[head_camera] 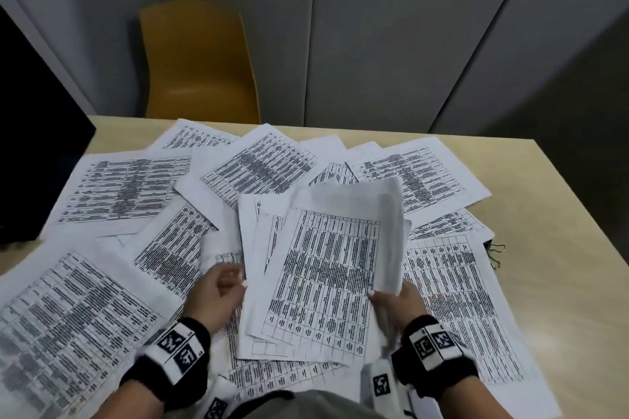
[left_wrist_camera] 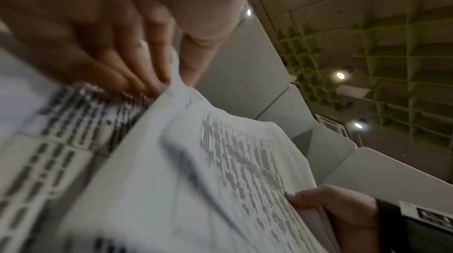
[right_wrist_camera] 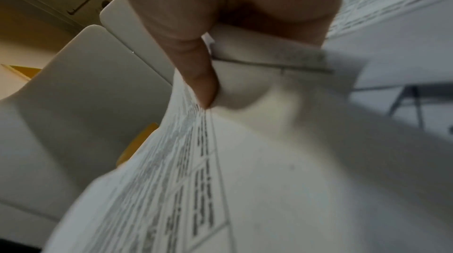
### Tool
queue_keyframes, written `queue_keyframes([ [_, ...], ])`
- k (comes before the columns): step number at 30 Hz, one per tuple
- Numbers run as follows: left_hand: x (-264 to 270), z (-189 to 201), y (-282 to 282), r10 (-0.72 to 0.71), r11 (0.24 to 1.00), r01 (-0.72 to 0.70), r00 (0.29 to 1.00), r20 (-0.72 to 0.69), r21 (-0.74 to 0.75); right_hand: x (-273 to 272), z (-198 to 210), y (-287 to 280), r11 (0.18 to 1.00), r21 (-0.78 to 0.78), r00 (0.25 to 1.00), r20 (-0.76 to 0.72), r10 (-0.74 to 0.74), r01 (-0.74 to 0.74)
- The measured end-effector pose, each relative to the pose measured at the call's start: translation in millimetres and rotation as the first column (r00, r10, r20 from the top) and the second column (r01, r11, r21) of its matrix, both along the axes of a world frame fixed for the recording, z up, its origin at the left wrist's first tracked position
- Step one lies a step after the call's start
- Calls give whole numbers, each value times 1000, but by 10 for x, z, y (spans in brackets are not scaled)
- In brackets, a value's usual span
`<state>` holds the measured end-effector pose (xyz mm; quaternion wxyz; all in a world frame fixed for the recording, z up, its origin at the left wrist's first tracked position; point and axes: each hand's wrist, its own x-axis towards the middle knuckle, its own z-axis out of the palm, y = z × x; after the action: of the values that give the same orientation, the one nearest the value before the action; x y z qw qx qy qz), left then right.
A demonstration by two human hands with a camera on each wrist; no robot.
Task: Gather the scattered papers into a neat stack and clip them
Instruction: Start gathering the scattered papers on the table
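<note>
I judged the job barely begun. My right hand (head_camera: 396,299) pinched the right edge of a small bundle of sheets (head_camera: 323,275), thumb on top, while my left hand (head_camera: 218,296) gripped its left side, the bundle raised over the litter. The edges were ragged, not squared. Most scattered papers (head_camera: 122,187) lay loose across the bench (head_camera: 544,187). Dark clips (head_camera: 495,253) sat by the right edge, untouched.

A yellow chair (head_camera: 199,61) stands behind the table (head_camera: 561,207); a black monitor (head_camera: 37,146) sits left.
</note>
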<state>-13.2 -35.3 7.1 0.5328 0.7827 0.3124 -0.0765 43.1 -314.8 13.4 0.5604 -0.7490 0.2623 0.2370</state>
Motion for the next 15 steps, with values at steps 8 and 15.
queue_keyframes([
  [8,-11,99,94,342,904,-326,940,8,-277,27,-142,-39,999,46,997,-74,-11,15],
  [15,-62,24,164,307,864,-335,942,-134,-377,-72,-92,-25,987,152,993,-104,60,-44],
])
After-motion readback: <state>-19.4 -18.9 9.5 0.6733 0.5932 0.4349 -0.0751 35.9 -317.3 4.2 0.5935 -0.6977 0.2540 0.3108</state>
